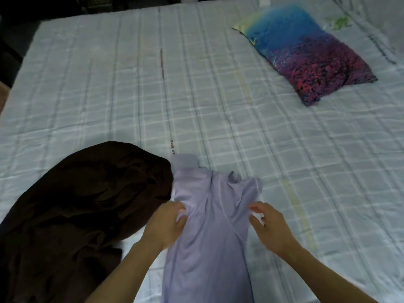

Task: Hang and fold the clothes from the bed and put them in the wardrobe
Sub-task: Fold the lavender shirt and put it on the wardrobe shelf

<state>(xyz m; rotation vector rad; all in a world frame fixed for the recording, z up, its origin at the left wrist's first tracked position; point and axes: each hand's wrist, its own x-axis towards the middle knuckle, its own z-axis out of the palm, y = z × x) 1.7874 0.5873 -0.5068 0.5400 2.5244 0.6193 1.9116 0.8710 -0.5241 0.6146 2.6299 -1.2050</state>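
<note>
The dark brown garment point(83, 206) lies unfolded at the bed's point(218, 106) near left, the left hand point(166, 224) pinches the half-narrowed lilac shirt point(209, 237) beside it, the right hand point(271, 226) hovers spread at its edge: folding barely begun, wardrobe unseen.

Shirt point(209, 232): I saw a pale lilac, plain, with thin lighter seam lines running down it.
Dark garment point(72, 206): I read it as a deep brown, close to black, with no pattern I could make out.
Bed sheet point(196, 95): it was a light blue-grey, checked with white and faint yellow-green lines, plus a few darker stripes.
Pillow point(306, 55): I noted bright blue at the far end, fading through purple into speckled red-pink, with a pale yellow-green edge.
Far corner of the sheet point(341, 21): green leaf print.
</note>
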